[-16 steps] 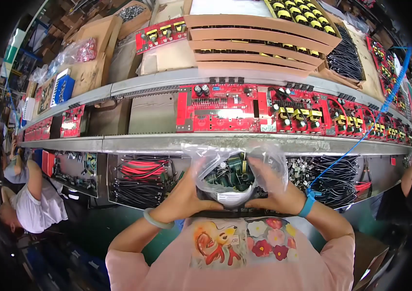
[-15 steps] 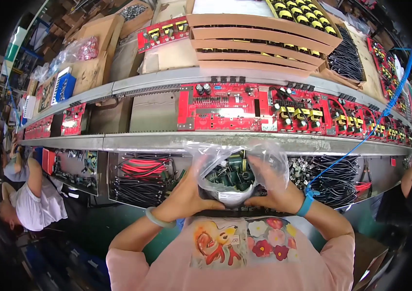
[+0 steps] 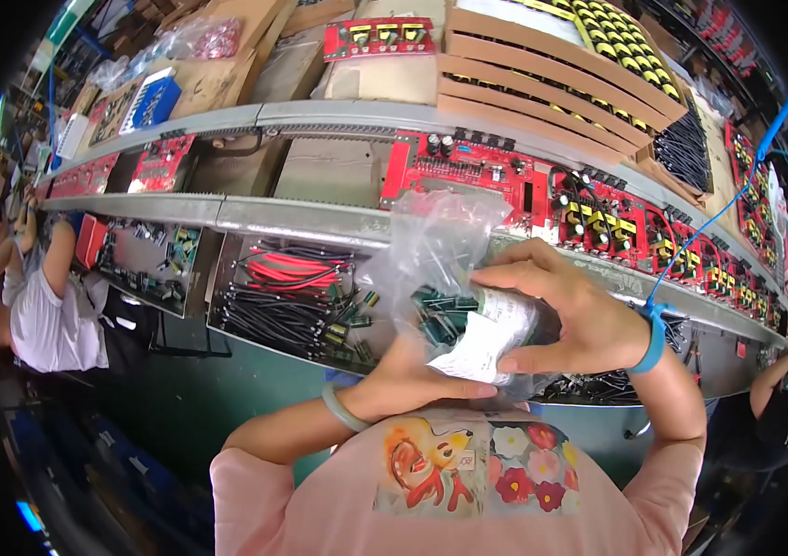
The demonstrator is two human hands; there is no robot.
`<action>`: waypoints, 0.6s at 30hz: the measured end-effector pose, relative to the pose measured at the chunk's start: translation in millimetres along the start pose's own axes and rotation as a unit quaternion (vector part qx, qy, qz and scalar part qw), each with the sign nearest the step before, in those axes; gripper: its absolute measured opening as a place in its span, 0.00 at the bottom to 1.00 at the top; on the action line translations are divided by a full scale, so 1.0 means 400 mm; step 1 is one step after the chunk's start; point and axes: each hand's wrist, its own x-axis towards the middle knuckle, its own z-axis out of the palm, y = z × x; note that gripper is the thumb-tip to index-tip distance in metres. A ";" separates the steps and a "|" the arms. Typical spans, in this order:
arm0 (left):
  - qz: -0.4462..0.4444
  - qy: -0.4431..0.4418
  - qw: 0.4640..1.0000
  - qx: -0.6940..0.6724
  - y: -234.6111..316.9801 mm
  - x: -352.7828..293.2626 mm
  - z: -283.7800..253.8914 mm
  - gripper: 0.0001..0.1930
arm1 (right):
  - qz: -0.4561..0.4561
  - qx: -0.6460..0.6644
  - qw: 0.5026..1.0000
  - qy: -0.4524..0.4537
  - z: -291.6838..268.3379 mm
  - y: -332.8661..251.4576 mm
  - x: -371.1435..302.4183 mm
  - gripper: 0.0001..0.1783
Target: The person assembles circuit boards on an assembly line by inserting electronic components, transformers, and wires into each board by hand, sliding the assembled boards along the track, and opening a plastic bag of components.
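Note:
A clear plastic bag (image 3: 440, 236) hangs between my hands over the edge of the parts trays, tilted over to the left. Through the film show green capacitors (image 3: 450, 310) and a white paper label (image 3: 479, 347). My left hand (image 3: 403, 380) is curled under the bag's near left side, its fingers partly hidden. From the right, my right hand (image 3: 589, 315) grips the label end between thumb and fingers. Just left of the bag, loose capacitors (image 3: 348, 334) lie beside black wires (image 3: 273, 320) and red wires (image 3: 292, 271) in a tray.
Red circuit boards (image 3: 454, 176) line a metal-edged conveyor rail (image 3: 311, 218) ahead. Beyond it stand stacked cardboard trays (image 3: 542, 93) of yellow-black parts. A blue coiled cord (image 3: 723, 213) runs down to my right wristband. Another person (image 3: 56, 310) works at the left.
The bag has tipped from upright to leaning left. My right hand has come higher around its labelled end, while my left hand has slid lower beneath it. The whole view has turned slightly.

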 end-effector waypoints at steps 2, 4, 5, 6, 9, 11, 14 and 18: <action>0.000 -0.022 1.000 -0.021 -0.022 -0.003 0.005 0.48 | 0.013 0.016 0.997 -0.074 -0.013 0.026 0.022 0.40; -0.004 -0.047 0.998 -0.042 -0.043 -0.017 0.014 0.47 | 0.028 0.033 0.989 -0.144 -0.013 0.044 0.053 0.40; -0.025 -0.040 0.993 -0.107 -0.048 -0.026 0.021 0.47 | 0.082 0.060 0.970 -0.219 -0.012 0.052 0.077 0.39; -0.046 -0.039 0.984 -0.169 -0.052 -0.032 0.024 0.48 | 0.138 0.083 0.944 -0.287 -0.011 0.059 0.098 0.38; -0.081 -0.009 0.968 -0.239 -0.042 -0.059 0.029 0.44 | 0.187 0.087 0.927 -0.314 0.014 0.104 0.145 0.33; -0.109 -0.015 0.954 -0.279 -0.036 -0.076 0.020 0.35 | 0.260 0.117 0.909 -0.304 0.030 0.123 0.159 0.30; -0.136 -0.063 0.922 -0.357 -0.026 -0.105 -0.005 0.33 | 0.305 0.146 0.892 -0.301 0.031 0.156 0.182 0.30; -0.033 -0.005 0.958 -0.284 -0.008 -0.159 -0.049 0.36 | 0.380 0.346 0.851 -0.111 0.046 0.138 0.148 0.38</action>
